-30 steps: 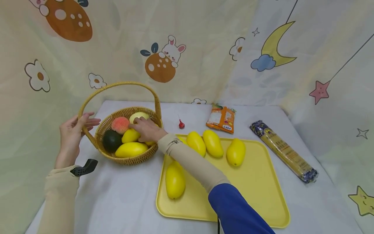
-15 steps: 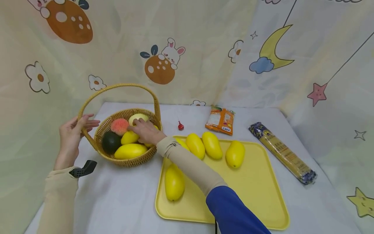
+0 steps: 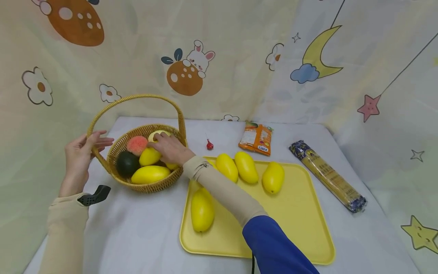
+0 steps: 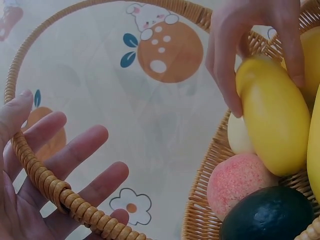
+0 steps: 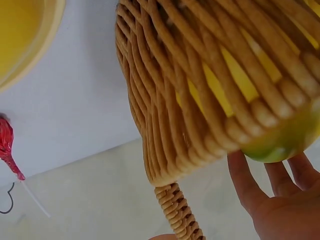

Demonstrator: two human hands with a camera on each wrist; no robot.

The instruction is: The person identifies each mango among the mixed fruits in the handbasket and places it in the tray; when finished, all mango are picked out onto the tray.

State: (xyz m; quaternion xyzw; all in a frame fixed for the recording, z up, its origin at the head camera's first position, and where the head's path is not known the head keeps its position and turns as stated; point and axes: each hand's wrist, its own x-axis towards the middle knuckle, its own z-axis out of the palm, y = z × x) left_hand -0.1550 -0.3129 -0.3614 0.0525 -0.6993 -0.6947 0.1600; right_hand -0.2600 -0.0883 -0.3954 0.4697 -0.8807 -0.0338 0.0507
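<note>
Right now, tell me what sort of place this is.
Probably a small staged tabletop setup: cartoon-print cloth hangs behind a white table that holds a basket of fruit and a yellow tray.

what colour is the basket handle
The basket handle is golden brown, spirally wrapped; the left wrist view shows it best.

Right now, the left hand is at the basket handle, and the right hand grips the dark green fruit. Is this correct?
Not fully: the left wrist view shows the right hand gripping a yellow fruit, not the dark green fruit. The left hand is indeed at the basket handle.
</note>
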